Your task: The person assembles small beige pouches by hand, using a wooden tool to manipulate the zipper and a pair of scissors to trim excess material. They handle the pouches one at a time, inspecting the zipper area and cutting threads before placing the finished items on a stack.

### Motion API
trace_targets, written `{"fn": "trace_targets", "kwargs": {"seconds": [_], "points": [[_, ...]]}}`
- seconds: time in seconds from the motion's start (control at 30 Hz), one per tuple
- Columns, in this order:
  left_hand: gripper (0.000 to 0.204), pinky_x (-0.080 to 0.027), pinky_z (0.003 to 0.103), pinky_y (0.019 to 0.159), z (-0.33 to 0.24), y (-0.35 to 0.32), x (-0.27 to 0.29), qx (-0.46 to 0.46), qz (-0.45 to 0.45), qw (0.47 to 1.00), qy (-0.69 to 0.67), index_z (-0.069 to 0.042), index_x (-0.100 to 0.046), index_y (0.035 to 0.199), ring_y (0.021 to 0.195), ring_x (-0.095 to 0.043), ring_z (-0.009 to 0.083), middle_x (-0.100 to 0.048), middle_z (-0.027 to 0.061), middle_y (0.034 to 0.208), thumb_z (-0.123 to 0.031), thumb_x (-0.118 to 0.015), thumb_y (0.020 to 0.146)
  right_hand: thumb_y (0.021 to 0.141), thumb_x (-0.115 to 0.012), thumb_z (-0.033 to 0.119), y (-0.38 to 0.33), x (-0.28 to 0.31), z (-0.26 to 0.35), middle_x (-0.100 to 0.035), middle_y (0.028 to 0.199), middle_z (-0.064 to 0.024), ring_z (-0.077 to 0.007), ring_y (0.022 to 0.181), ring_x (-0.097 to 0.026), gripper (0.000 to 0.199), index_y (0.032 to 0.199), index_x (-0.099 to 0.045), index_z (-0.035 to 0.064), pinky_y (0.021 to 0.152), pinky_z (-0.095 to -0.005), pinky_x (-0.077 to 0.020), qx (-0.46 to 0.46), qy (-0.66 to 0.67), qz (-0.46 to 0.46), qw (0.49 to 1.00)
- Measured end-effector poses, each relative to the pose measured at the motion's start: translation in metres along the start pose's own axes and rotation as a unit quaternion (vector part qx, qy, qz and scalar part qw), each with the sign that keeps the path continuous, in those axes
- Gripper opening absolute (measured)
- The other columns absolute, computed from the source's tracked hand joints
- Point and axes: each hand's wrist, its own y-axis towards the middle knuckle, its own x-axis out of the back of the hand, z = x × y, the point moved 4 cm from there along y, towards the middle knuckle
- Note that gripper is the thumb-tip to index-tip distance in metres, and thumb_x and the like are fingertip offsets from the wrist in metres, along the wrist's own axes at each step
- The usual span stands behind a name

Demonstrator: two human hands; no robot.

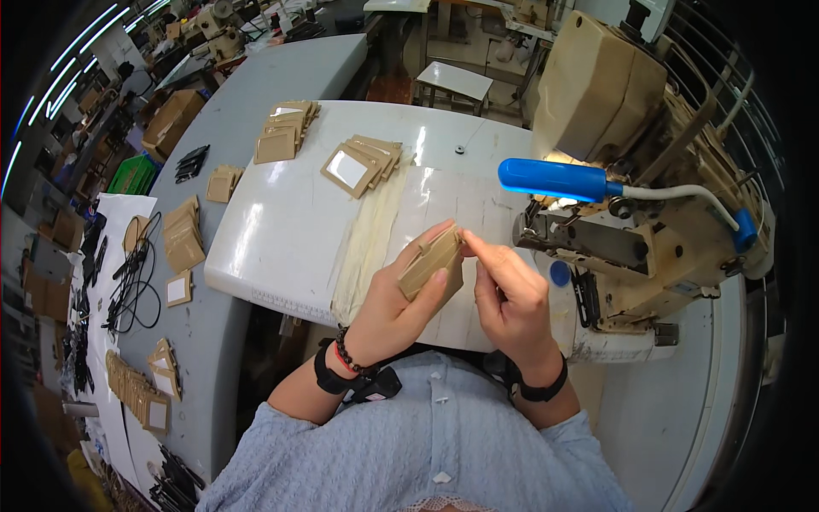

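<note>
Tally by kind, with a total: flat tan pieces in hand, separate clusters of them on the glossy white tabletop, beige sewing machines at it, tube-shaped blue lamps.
Flat tan piece in the left hand: 1
Separate clusters of tan pieces on the glossy white tabletop: 2
Beige sewing machine at it: 1
Tube-shaped blue lamp: 1
Total: 5

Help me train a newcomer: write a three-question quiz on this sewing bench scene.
1. True or false: the left hand is empty.
2. Multiple choice: what colour is the lamp head? A red; B blue; C yellow.
3. Short answer: on which side of the left hand does the sewing machine stand?

Key:
1. False; it holds a flat tan piece.
2. B.
3. The right.
</note>
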Motion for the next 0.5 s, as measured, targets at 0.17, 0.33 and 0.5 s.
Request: {"fn": "trace_targets", "kwargs": {"seconds": [0.17, 0.33, 0.5], "points": [[0.046, -0.044, 0.029, 0.094, 0.0003, 0.0004, -0.0010, -0.018, -0.013, 1.000, 0.018, 0.001, -0.036, 0.143, 0.109, -0.057, 0.0151, -0.060, 0.0137, 0.122, -0.008, -0.047, 0.098, 0.078, -0.055, -0.013, 0.0015, -0.0006, 0.0012, -0.067, 0.096, -0.0185, -0.0292, 0.075, -0.068, 0.047, 0.123, -0.061, 0.0004, 0.063, -0.0336, -0.0535, 0.005, -0.009, 0.003, 1.000], [0.047, -0.048, 0.029, 0.085, 0.0025, -0.0010, 0.0020, -0.018, -0.018, 0.999, 0.038, -0.003, -0.038, 0.143, 0.094, -0.060, 0.0150, -0.063, 0.0139, 0.114, -0.009, -0.049, 0.097, 0.078, -0.054, -0.013, 0.0017, -0.0023, 0.0007, -0.067, 0.097, -0.0194, -0.0297, 0.075, -0.068, 0.048, 0.124, -0.060, 0.0002, 0.064, -0.0338, -0.0536, 0.011, -0.008, 0.004, 1.000], [0.048, -0.049, 0.030, 0.080, 0.0050, -0.0012, 0.0019, -0.032, -0.028, 0.998, 0.042, -0.004, -0.039, 0.143, 0.087, -0.060, 0.0155, -0.063, 0.0141, 0.111, -0.010, -0.051, 0.097, 0.078, -0.054, -0.013, 0.0034, -0.0025, 0.0042, -0.067, 0.097, -0.0202, -0.0298, 0.077, -0.068, 0.047, 0.124, -0.060, -0.0007, 0.065, -0.0335, -0.0537, 0.006, 0.003, 0.006, 1.000]]}}
